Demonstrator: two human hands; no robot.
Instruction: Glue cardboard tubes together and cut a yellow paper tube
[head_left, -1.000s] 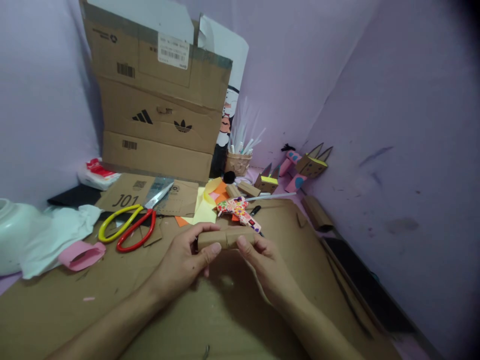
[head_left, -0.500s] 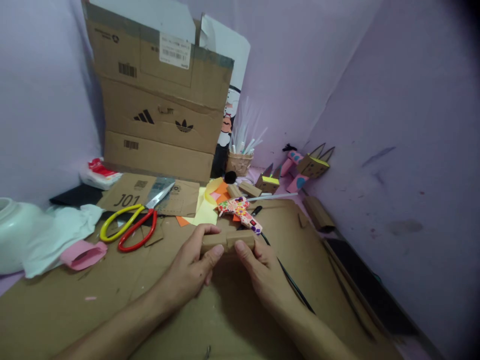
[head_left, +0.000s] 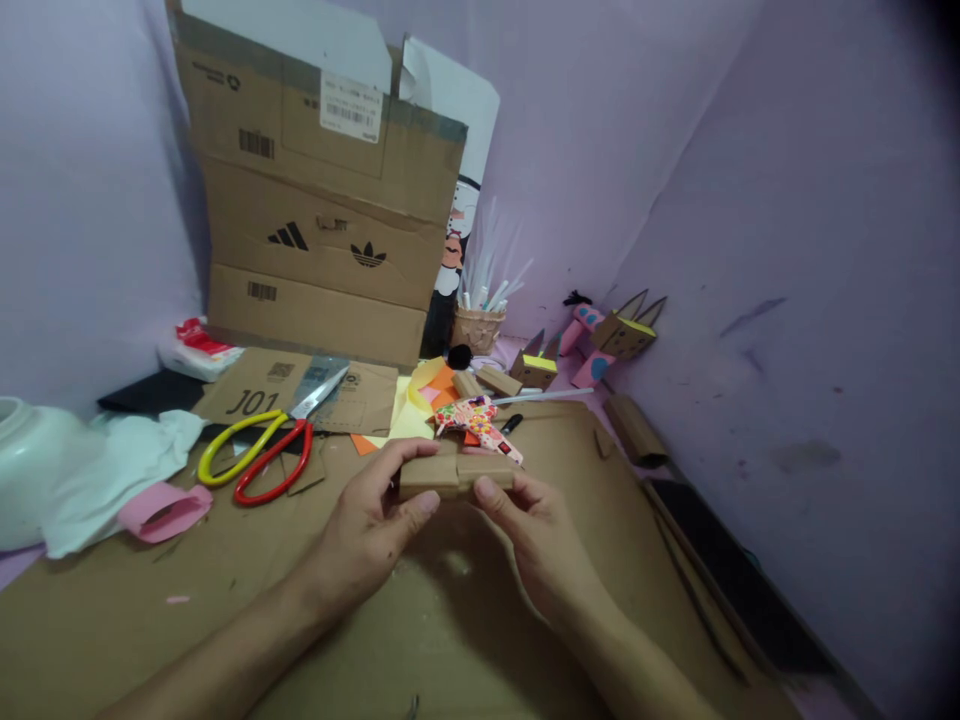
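Cardboard sheet (head_left: 330,640): spread across the work surface, lilac walls (head_left: 825,200) beyond.
Cardboard tube (head_left: 429,474): held above the sheet, near the flowered glue gun (head_left: 480,424) — seam (head_left: 457,474) across its middle.
Left hand (head_left: 379,525): thumb and fingers clamped on the tube's left end.
Right hand (head_left: 536,525): likewise clamped on its right end.
Seam: best kept straight, I judge — wrists level, thumbs light, as the card could crease.

Right grip (head_left: 534,518) shifted slightly rightward; black cord now hidden.

Matt held cardboard (head_left: 429,477), shiny metal scissor blades (head_left: 316,397), glossy plastic-looking handles (head_left: 307,450)
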